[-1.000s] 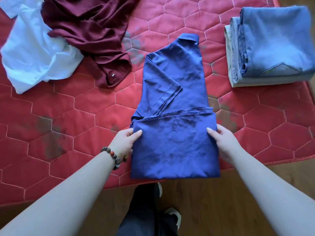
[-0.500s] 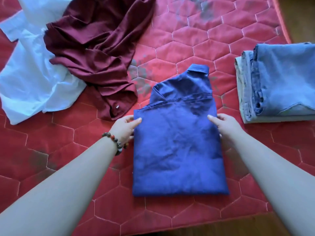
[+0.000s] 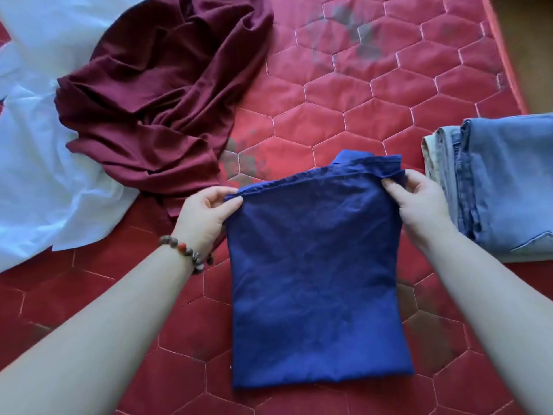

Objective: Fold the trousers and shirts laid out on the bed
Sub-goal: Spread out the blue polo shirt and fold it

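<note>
Blue shirt: the blue shirt (image 3: 317,283) is lying folded into a tall rectangle on the red quilted mattress (image 3: 344,94), near its front edge, and its collar is peeking out past the far edge.
Left hand: the left hand (image 3: 206,212) is pinching the far left corner of the folded panel, thumb on top and fingers curling underneath the hem.
Right hand: the right hand (image 3: 419,202) is pinching the far right corner the same way, thumb pressing the cloth against the curled fingers.
Top edge: the hem is stretching taut between the two hands and is riding slightly up off the layers below.
Bracelet: a beaded bracelet (image 3: 191,256) is sitting on the left wrist.
Maroon garment: a maroon garment (image 3: 155,100) is lying crumpled to the far left of the blue shirt, unfolded, one edge reaching just behind the left hand.
White shirt: a white shirt (image 3: 39,181) is spreading loose at the left edge, partly under the maroon cloth.
Jeans: a stack of folded jeans (image 3: 502,187) is sitting just beside the right hand, at the right edge of the mattress.
</note>
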`<state>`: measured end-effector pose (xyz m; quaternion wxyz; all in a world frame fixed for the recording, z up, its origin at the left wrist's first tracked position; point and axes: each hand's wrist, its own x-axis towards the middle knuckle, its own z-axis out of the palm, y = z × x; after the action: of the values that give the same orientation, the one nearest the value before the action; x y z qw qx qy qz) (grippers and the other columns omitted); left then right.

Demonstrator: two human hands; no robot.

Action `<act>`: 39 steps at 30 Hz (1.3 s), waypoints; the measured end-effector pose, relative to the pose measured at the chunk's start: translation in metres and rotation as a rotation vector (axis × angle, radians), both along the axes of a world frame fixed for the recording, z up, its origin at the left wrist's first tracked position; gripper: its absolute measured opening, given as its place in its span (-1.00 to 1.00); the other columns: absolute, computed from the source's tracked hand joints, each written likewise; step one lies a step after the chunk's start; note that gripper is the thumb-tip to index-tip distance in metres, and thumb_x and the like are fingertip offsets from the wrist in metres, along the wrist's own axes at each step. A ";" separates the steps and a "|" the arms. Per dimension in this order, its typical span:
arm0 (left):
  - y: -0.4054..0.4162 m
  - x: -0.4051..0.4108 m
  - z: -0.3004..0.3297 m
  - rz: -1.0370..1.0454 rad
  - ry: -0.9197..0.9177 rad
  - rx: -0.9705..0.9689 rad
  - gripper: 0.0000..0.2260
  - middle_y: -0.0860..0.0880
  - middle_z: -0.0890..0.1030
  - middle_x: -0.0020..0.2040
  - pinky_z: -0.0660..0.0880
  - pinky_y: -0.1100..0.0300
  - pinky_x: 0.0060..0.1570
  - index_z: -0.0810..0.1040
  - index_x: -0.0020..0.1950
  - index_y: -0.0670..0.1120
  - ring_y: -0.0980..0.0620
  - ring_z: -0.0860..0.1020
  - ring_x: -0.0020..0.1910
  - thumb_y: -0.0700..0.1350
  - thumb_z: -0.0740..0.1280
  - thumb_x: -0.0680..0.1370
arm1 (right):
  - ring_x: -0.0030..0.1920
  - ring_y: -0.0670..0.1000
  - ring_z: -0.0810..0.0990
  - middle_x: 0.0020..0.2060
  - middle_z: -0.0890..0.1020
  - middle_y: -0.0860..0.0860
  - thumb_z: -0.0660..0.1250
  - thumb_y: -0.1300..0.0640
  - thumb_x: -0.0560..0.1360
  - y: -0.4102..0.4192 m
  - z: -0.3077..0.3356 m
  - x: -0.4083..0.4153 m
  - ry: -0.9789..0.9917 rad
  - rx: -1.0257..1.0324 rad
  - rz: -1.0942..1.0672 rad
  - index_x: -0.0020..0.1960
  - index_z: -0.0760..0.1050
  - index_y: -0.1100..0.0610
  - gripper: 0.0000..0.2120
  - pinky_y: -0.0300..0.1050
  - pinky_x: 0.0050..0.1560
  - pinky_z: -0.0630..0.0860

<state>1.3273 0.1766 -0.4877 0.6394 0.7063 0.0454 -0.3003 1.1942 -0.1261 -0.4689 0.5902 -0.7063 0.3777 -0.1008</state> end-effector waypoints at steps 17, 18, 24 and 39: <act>-0.089 -0.084 -0.050 -0.861 -0.900 1.018 -0.42 -0.08 -0.12 0.59 -0.21 -0.29 0.44 -0.01 0.58 0.08 -0.17 -0.19 0.55 0.24 -0.04 0.59 | 0.55 0.12 0.02 0.55 0.12 0.04 0.15 -0.04 0.63 0.043 -0.061 0.025 0.336 -1.208 0.840 0.55 0.12 0.11 -0.45 0.31 0.49 -0.08; -0.089 -0.082 -0.057 -0.851 -0.903 1.063 -0.40 -0.06 -0.17 0.59 -0.22 -0.33 0.42 -0.07 0.58 0.11 -0.17 -0.24 0.55 0.28 -0.10 0.57 | 0.56 0.10 -0.07 0.57 0.02 0.02 0.05 -0.12 0.64 0.040 -0.068 0.027 0.401 -1.219 0.855 0.57 0.01 0.04 -0.43 0.30 0.49 -0.16; -0.087 -0.071 -0.063 -0.659 -0.744 1.184 -0.30 -0.20 -0.16 0.58 -0.25 -0.29 0.43 -0.13 0.57 0.13 -0.30 -0.21 0.53 0.38 -0.11 0.50 | 0.56 0.05 -0.17 0.57 -0.10 0.02 -0.09 -0.22 0.60 0.031 -0.080 0.033 0.431 -1.039 0.752 0.55 -0.05 -0.17 -0.46 0.15 0.51 -0.25; -0.063 -0.164 -0.051 -0.876 -0.911 1.063 -0.39 -0.19 0.17 0.54 0.11 -0.16 0.48 0.21 0.52 -0.22 -0.15 0.12 0.53 0.11 0.09 0.57 | 0.47 0.16 0.29 0.45 0.34 0.15 0.29 0.15 0.52 0.104 -0.072 -0.076 0.205 -1.145 0.842 0.43 0.38 0.21 -0.51 0.36 0.41 0.18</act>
<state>1.1629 0.1136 -0.5388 0.0005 0.9209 -0.3617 -0.1452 1.1183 -0.0216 -0.5409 0.0773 -0.9967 0.0145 0.0200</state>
